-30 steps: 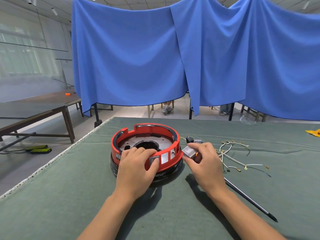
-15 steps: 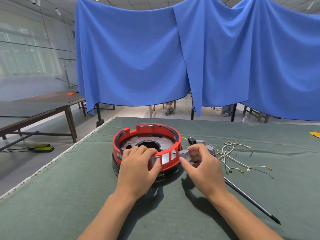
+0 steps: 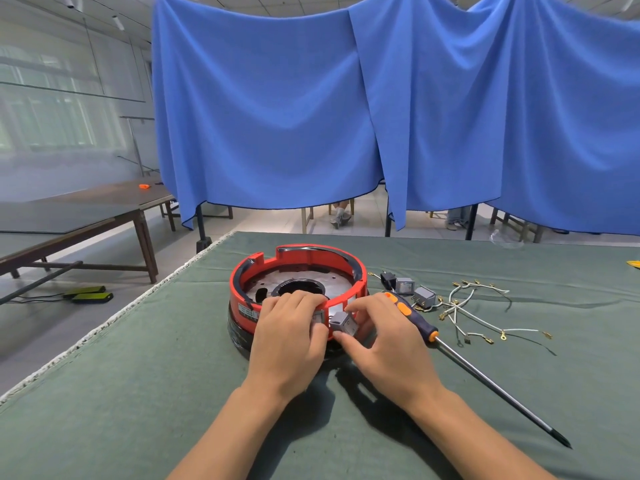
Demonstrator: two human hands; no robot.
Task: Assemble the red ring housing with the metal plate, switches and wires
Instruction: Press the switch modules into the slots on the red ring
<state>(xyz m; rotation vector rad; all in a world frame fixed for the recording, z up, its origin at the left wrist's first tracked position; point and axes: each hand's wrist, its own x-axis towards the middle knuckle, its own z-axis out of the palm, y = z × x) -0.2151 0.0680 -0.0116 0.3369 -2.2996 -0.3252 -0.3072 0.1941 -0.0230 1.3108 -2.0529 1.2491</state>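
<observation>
Red ring housing [image 3: 298, 271] sits on the green counter [image 3: 138, 393], metal plate [image 3: 332, 284] inside it. Her left hand [image 3: 289, 337] has its fingers curled over the near rim, gripping it. Right hand [image 3: 384, 344] pinches a grey switch [image 3: 343, 323] against the wall. Further right lie a screwdriver [image 3: 450, 351], two more switches [image 3: 414, 291] and loose wires [image 3: 478, 313].

Bare forearms, no sleeves, no gloves

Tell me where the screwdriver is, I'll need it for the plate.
In the head view the screwdriver lies on the green table just right of the right hand, its handle near the loose switches and wires.
</observation>
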